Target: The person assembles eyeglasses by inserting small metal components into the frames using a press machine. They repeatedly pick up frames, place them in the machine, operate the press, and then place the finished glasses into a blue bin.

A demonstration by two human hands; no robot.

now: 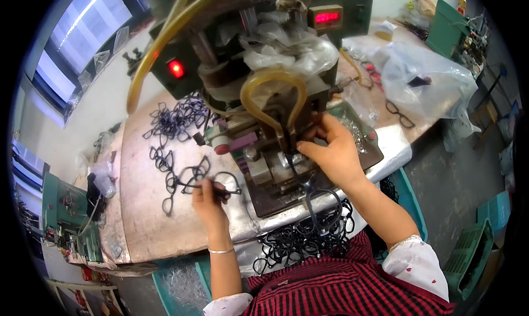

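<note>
— At the front edge of the workbench our left hand is closed in a pinch on a black eyeglass frame, lifting it just off the benchtop, beside the loose heap of frames spread toward the far left corner.

— And our right hand?

— It is up at the machine head, fingers curled and thumb pressed in, gripping the top of a second black frame whose lenses hang down over the front edge of the steel base plate. We cannot tell exactly how the frame's upper part sits in the fixture; our fingers cover it.

— How do we do this part well?

— We judge that the held frame should be seated square against the fixture and kept steady, with our fingertips clear of the pressing part under the yellowish hose loop. Our left hand ought to hold its frame by the bridge so it comes across ready to load.

— What lies around us?

— A pile of dark frames rests in our lap below the bench's front edge. Red indicator lights glow on the machine, crumpled plastic bags cover the far right corner, and a single pair of glasses lies near them.
</note>
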